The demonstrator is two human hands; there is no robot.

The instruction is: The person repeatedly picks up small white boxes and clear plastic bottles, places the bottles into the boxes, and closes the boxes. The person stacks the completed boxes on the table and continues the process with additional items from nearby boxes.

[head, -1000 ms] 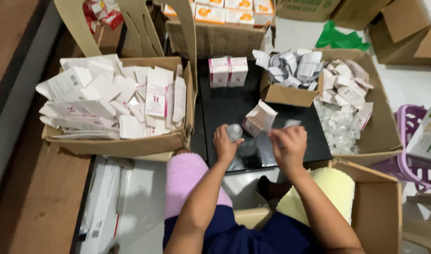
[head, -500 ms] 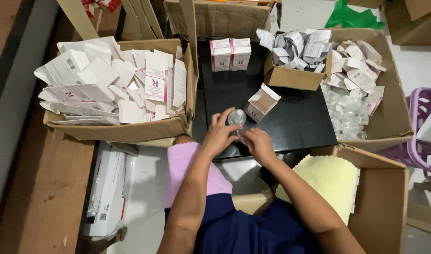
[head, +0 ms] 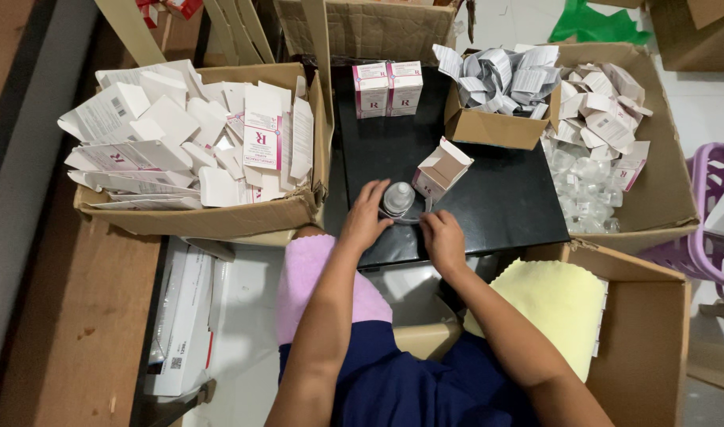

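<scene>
Both hands meet over a small clear bottle (head: 398, 199) standing on the black tabletop (head: 496, 205). The left hand (head: 367, 220) curls around the bottle's side, gripping it; the right hand (head: 443, 239) sits at its 4 o'clock, fingers bent toward its base, and whether it grips anything I cannot tell. An open white-and-pink carton (head: 441, 168) lies tipped at the bottle's 1 o'clock, just beside it. Two sealed cartons (head: 388, 88) stand at 12 o'clock, a box of flat carton blanks (head: 196, 142) lies at 9 o'clock, and loose bottles (head: 583, 190) fill a box at 3 o'clock. The bottle looks smooth; a loose grip could let it slide and topple against the carton.
</scene>
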